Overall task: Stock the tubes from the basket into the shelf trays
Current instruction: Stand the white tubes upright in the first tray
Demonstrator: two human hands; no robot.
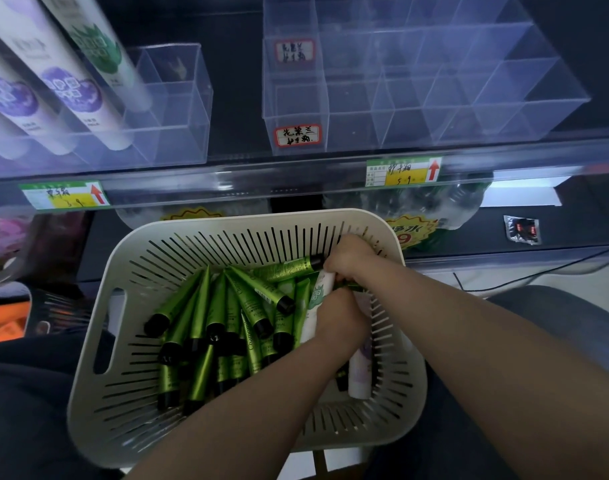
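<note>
Your left grip (337,320) is curled round the lower part of a white tube (317,299) in the right side of the basket (86,375); its long axis runs up and away to your right grip (351,258), closed on the upper end. Green black-capped tubes (247,299) lie heaped just left; the clear shelf trays (434,98) stand above

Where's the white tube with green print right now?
Head view: the white tube is in the basket's right half, gripped by the left hand and right hand, beside the green tubes.
</note>
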